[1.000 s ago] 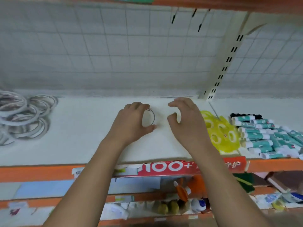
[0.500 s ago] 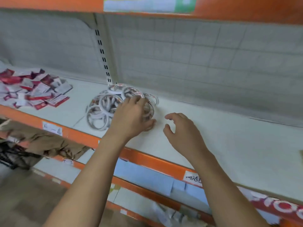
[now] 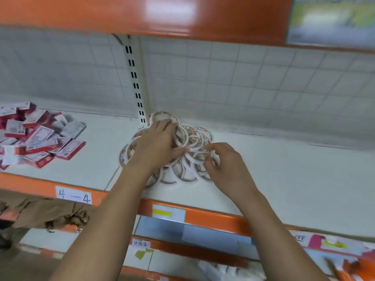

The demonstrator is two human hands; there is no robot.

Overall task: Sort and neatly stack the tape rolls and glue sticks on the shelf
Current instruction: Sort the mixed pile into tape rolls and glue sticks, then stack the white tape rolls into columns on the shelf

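Observation:
A loose heap of thin white tape rolls with brown printed cores lies on the white shelf, just in front of the slotted upright. My left hand rests palm down on the left half of the heap, with its fingers stretched toward the back rolls. My right hand is at the heap's right edge, where its curled thumb and fingers pinch one tape roll. The rolls overlap in no order. No glue sticks are in view.
A jumble of red-and-white small boxes covers the shelf's left end. The slotted upright post stands behind the heap against the grid back wall. An orange front rail carries a label reading 4—4. Bare shelf stretches to the right.
The view has swung left from the glue sticks to the tape heap. My left hand carried a thin roll over and now lies on the heap. My right hand came in and pinched a roll.

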